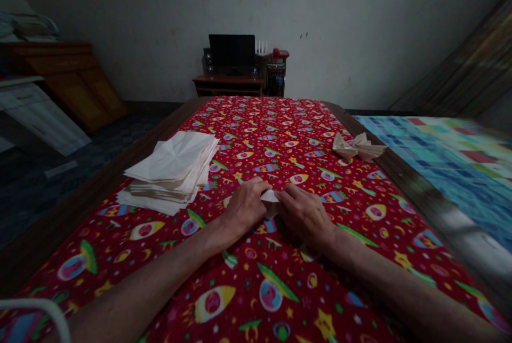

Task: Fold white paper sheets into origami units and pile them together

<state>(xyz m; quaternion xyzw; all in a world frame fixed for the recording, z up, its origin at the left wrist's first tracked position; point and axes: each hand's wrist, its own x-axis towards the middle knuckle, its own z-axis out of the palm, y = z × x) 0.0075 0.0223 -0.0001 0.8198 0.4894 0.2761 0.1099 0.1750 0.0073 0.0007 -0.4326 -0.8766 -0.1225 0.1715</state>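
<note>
My left hand [245,206] and my right hand [304,214] rest close together on the red patterned cloth [280,289]. Both pinch a small white folded paper [270,197] between their fingertips. Most of that paper is hidden under my fingers. To the left of my left hand sits a stack of creased white paper sheets [172,170]. A pile of folded paper pieces [357,146] lies at the far right of the cloth.
The cloth covers a long table with dark wooden edges [404,183]. A blue checkered surface [452,161] lies to the right. A dark screen on a low wooden stand [232,60] is against the far wall. Wooden cabinets [76,81] stand at the left.
</note>
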